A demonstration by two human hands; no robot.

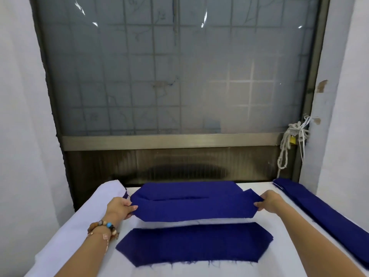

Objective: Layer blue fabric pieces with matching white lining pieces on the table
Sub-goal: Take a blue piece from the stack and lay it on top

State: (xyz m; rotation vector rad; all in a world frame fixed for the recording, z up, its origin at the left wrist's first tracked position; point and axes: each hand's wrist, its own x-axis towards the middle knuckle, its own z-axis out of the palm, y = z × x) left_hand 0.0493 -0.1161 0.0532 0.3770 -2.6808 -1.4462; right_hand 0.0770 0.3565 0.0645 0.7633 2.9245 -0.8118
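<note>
The left hand (119, 206) and right hand (268, 200) each pinch one end of a blue piece (195, 206), held just above the bench (289, 236). A second blue piece (193, 242) already lies flat on white cloth (179, 271). A pile of blue pieces (323, 214) sits on the right, so much looks left to do.

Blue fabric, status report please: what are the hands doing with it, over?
Left hand, right hand: each pinching one end of the held blue piece, raised off the white table. Second blue piece flat, just nearer. Nothing in the way.
</note>
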